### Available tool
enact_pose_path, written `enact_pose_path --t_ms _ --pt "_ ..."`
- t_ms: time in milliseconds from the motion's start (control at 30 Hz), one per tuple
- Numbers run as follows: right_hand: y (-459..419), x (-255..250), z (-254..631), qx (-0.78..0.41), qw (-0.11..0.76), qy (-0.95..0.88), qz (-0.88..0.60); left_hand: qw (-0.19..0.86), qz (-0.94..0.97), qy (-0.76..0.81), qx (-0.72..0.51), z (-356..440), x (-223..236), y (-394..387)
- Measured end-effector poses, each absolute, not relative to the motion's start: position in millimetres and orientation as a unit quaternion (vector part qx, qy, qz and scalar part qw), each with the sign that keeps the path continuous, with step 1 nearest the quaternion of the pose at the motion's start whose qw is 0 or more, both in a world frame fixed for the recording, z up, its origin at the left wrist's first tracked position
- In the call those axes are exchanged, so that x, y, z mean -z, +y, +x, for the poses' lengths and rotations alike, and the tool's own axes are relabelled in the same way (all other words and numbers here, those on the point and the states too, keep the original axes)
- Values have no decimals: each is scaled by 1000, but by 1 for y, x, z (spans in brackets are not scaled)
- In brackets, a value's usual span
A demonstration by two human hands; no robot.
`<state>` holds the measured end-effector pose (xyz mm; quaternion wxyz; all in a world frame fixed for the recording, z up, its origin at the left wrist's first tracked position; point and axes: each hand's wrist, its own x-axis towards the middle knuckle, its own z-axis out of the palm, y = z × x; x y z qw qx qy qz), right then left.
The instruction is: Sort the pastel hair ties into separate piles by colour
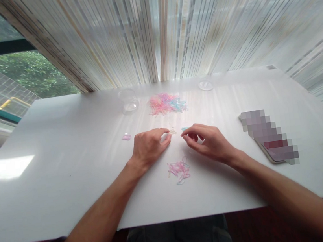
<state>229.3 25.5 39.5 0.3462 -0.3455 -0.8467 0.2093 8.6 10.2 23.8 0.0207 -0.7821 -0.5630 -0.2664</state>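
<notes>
Near the middle of the white table, my left hand (152,144) has its thumb and index fingertips brought close together at a few pale yellow rubber bands (173,131). My right hand (207,140) is just to the right, its thumb and index tips pinched; anything between them is too small to make out. Behind its fingers lies a small group of blue rubber bands (184,128), partly hidden. Left of my left hand is a small group of purple-pink rubber bands (126,137). A loose pile of pink and pale blue rubber bands (179,170) lies nearer me, between my forearms.
A larger mixed heap of coloured rubber bands (165,103) lies farther back. A clear round container (130,106) stands left of it, and a clear round lid (206,86) lies to the right. A phone (266,139), partly blurred out, rests at the right. Striped curtains (149,31) hang behind the table (72,148).
</notes>
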Motion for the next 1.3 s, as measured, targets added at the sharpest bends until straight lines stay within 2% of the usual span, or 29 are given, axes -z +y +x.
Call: enact_pose_path --t_ms 333,633,767,1000,1100,1300 --pt "26 -38 228 -204 356 -849 -333 16 -792 -588 163 20 -29 11" --pt "27 -38 230 -200 353 -850 -336 -11 -790 -568 232 16 -27 12" --pt "26 -41 232 -212 338 -858 -324 -95 -823 -496 260 0 -38 7" --pt "18 -50 236 -275 229 -898 -256 -306 -836 -432 140 -27 -63 -9" --pt "16 -53 237 -300 169 -904 -253 -337 -831 -434 92 -25 -70 -11" --pt "15 -58 238 -324 83 -902 -272 -335 -826 -451 41 -17 -76 -14"
